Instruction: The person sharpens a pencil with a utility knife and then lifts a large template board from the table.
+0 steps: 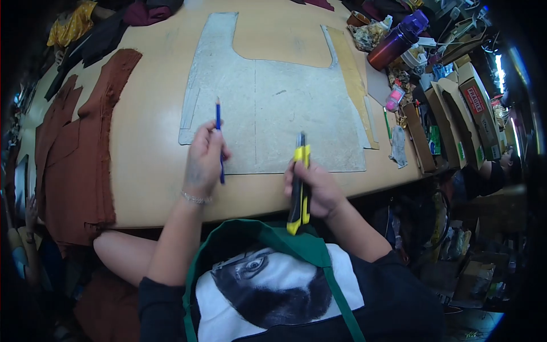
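My left hand (204, 149) is closed round a blue pencil (218, 121), its sharpened tip pointing up and away from me. In my right hand (319, 188) is a yellow and black utility knife (301, 165), its blade end pointing away from me. Both hands are above the near edge of a large pale grey pattern piece (273, 114) that lies flat on the table. This piece has a deep U-shaped cutout at its far side and a faint pencil line down it. A tan pattern strip (348, 68) lies along its right side.
Rust-brown fabric (85, 137) lies on the left of the wooden table (148, 171). A purple-red bottle (397, 39), a grey cloth (399, 147), a green pencil (387, 122) and cardboard boxes (477, 108) crowd the right. A person in a yellow top (71, 24) is at far left.
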Demonstrator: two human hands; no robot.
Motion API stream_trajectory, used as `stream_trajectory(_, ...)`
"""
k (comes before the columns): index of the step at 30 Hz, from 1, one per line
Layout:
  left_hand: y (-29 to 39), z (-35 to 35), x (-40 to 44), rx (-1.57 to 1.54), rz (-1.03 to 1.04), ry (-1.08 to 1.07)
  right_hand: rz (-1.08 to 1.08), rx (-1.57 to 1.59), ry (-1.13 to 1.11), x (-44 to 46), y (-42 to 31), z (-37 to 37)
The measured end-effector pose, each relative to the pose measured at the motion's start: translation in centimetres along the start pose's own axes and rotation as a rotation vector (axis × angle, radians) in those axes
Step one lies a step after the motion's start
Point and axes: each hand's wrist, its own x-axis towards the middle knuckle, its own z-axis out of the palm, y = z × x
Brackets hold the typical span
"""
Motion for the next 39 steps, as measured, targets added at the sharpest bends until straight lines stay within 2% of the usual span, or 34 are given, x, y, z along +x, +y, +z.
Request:
stream_trajectory(2,0.2,0.7,-2.8,-0.442,-0.121,-0.089,0.131,-0.057,-0.139,-1.4,2.1,1.5)
stream_trajectory(5,-0.4,0.6,-4.1,-0.572,-0.221,-0.072,0.253,-0.123,-0.211,-2.5,2.4,2.8)
stream_trajectory(7,-1.0,0.3,-4.6,-0.545,-0.196,-0.065,0.273,-0.050,-0.250,-2.6,2.1,3.1)
stream_trajectory(10,-1.3,0.2,-5.0,-0.502,-0.130,-0.084,0.099,-0.287,-0.159,-1.8,1.7,3.6)
stream_trajectory(14,-1.2,-0.4,-5.2,-0.410,-0.132,-0.088,-0.015,-0.398,-0.118,-1.3,1.4,3.5)
stream_trajectory(18,-1.4,-0.1,-5.5,-0.362,-0.169,-0.122,-0.061,-0.419,-0.119,-0.8,1.3,2.8)
stream_trajectory(21,-1.9,0.6,-5.6,-0.270,-0.095,-0.144,-0.116,-0.425,-0.068,-0.5,1.3,2.6)
stream_trajectory(24,-1.7,0.9,-5.6,-0.207,-0.069,-0.163,-0.060,-0.376,0.024,-0.4,0.5,2.1)
stream_trajectory(27,-1.9,0.9,-5.5,-0.182,-0.075,-0.170,-0.145,-0.398,0.088,0.3,0.6,1.1)
stream_trajectory(31,-2.1,0.9,-5.3,-0.188,-0.092,-0.191,-0.407,-0.597,0.129,0.8,1.0,0.5)
stream_trajectory(35,-2.0,0.9,-5.4,-0.196,-0.103,-0.209,-0.403,-0.479,0.149,0.8,0.9,0.2)
stream_trajectory(39,-2.0,1.0,-5.5,-0.153,-0.091,-0.221,-0.312,-0.292,0.124,0.7,0.4,-0.9)
